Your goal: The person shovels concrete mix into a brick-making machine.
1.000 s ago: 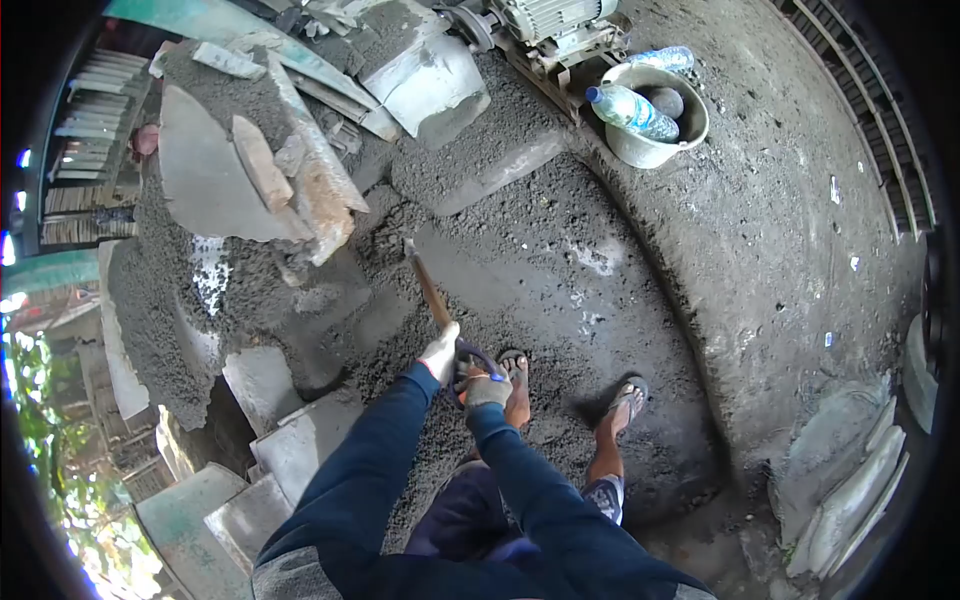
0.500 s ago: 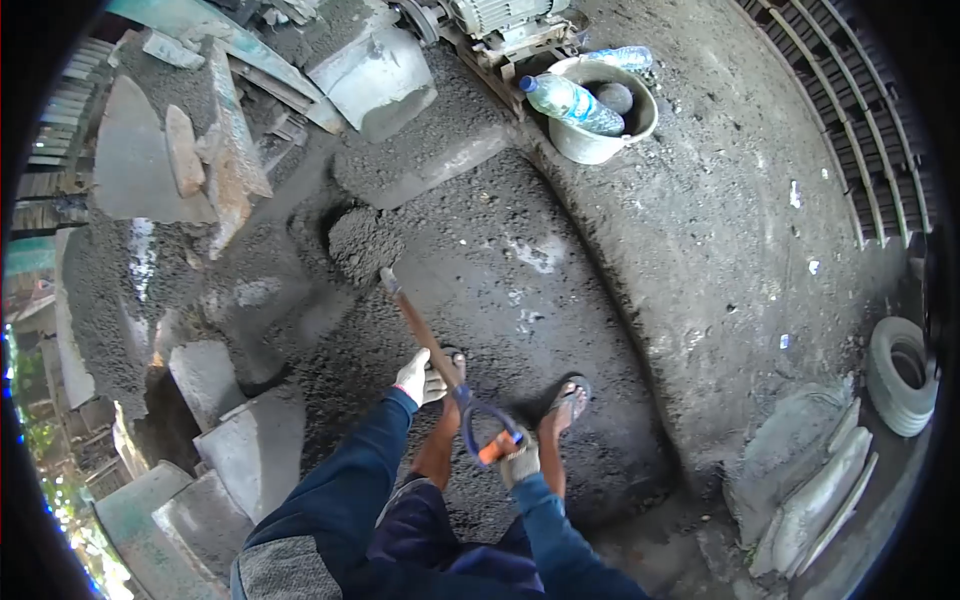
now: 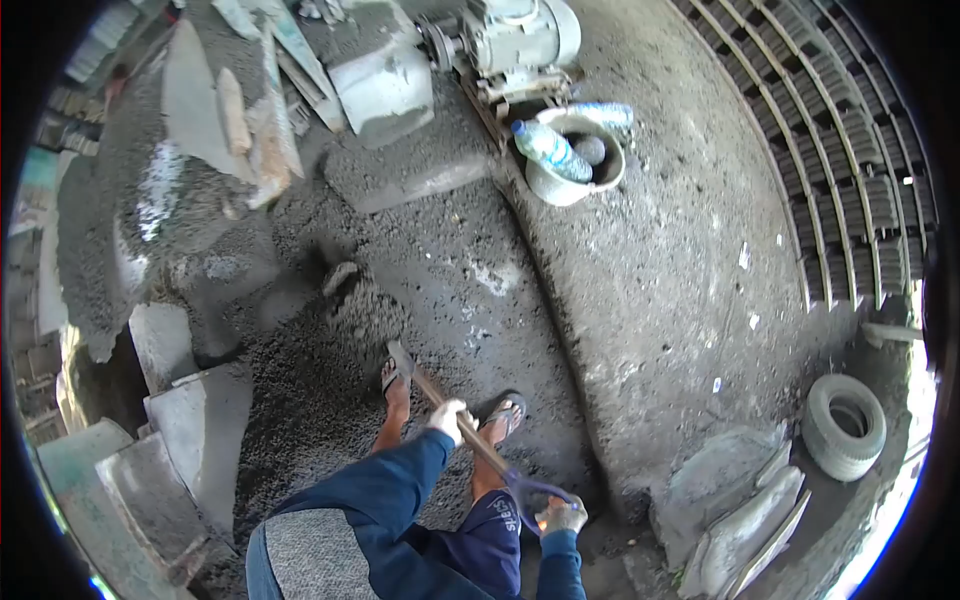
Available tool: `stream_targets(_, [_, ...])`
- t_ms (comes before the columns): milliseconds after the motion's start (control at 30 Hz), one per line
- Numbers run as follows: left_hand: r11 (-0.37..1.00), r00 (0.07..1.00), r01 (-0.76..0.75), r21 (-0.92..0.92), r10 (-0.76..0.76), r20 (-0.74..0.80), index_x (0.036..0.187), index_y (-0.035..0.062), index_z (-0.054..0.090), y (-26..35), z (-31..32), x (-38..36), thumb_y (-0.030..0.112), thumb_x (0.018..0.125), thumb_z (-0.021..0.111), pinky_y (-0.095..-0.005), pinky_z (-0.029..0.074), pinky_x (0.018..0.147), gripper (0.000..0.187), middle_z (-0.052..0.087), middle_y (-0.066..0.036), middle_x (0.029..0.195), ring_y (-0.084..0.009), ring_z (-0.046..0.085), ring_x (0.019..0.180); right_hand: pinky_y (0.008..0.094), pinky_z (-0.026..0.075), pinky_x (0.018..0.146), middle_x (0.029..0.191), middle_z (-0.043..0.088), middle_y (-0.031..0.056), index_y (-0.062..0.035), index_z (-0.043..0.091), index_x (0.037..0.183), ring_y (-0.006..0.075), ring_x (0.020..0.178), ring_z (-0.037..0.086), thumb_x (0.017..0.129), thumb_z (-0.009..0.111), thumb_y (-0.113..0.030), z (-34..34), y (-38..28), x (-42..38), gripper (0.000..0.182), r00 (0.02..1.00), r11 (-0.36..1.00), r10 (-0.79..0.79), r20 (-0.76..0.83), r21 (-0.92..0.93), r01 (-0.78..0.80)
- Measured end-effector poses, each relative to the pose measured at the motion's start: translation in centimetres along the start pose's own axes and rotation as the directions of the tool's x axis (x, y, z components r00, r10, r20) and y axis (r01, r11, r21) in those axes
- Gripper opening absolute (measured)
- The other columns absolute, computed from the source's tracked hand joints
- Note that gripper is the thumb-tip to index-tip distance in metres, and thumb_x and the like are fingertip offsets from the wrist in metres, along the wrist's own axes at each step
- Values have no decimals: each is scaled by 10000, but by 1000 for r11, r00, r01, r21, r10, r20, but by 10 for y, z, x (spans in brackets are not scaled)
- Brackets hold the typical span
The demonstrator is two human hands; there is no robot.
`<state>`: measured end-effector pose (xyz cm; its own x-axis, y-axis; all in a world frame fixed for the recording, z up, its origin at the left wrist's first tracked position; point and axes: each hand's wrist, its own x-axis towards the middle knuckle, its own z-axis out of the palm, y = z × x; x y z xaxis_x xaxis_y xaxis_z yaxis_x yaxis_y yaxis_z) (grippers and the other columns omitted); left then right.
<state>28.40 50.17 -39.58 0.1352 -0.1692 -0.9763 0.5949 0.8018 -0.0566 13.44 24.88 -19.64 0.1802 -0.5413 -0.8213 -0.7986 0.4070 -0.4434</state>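
Observation:
A shovel point(image 3: 432, 388) with a wooden shaft slants across my legs. My left hand point(image 3: 452, 421), in a pale glove, is closed around the middle of the shaft. At the shaft's end, my right hand point(image 3: 562, 514), gloved too, grips the blue D-shaped handle point(image 3: 522, 486). A heap of damp grey sand or mortar mix point(image 3: 366, 310) covers the blade, which is mostly hidden under it. Loose grey material point(image 3: 290, 400) lies on the ground left of my feet, which are in sandals.
A bucket point(image 3: 560, 188) holding a plastic bottle point(image 3: 552, 152) stands at the upper right, beside a motor point(image 3: 525, 38). A raised concrete ledge point(image 3: 640, 300) runs along the right. Slabs point(image 3: 205, 425) lean at left; a tyre point(image 3: 845, 428) lies far right.
The loaded shovel has been drawn back toward my feet, out of the hollow by the mound. Both my hands have shifted right and lower in view. The camera view has turned.

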Motion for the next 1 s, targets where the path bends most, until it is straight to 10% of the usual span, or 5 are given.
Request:
stream_targets(300, [968, 980, 163, -189, -181, -85, 942, 64, 495, -151, 23, -148, 372, 887, 624, -550, 513, 769, 338, 489, -116, 693, -314, 527, 636, 436, 471, 353, 622, 665, 191, 27, 708, 914, 324, 396, 585, 824, 717, -94, -217, -93, 4, 150, 994, 970, 35, 105, -242, -9])
stream_targets(600, [814, 820, -531, -237, 563, 98, 802, 95, 511, -25, 110, -408, 278, 886, 638, -472, 495, 722, 237, 469, -73, 638, -257, 524, 612, 438, 486, 528, 697, 598, 99, -111, 673, 895, 255, 599, 574, 861, 664, -136, -92, -56, 83, 43, 701, 947, 221, 678, 22, -321])
stream_targets(700, [590, 553, -803, -83, 791, 262, 869, 60, 569, 35, 108, -459, 238, 891, 637, -475, 528, 746, 192, 552, -102, 680, -270, 587, 619, 420, 473, 498, 698, 590, 78, -120, 640, 839, 251, 565, 565, 865, 655, -151, -15, -82, 53, 42, 587, 897, -96, 804, -187, 401])
stream_targets(767, [682, 639, -730, -42, 703, 313, 907, 40, 583, 29, 105, -456, 213, 906, 623, -481, 532, 781, 178, 574, -114, 709, -294, 628, 706, 422, 492, 477, 671, 594, 83, -94, 619, 773, 256, 524, 574, 858, 636, -159, -16, -135, 30, 108, 688, 950, 306, 658, -256, -177])
stream_targets(1000, [971, 975, 93, -221, -45, 215, 840, 90, 534, -117, 43, -243, 143, 909, 589, -563, 510, 835, 103, 553, -103, 707, -309, 577, 668, 425, 509, 430, 565, 557, 127, 24, 631, 846, 265, 419, 546, 792, 684, -27, -206, -112, -7, 91, 931, 998, 66, 360, -6, -68])
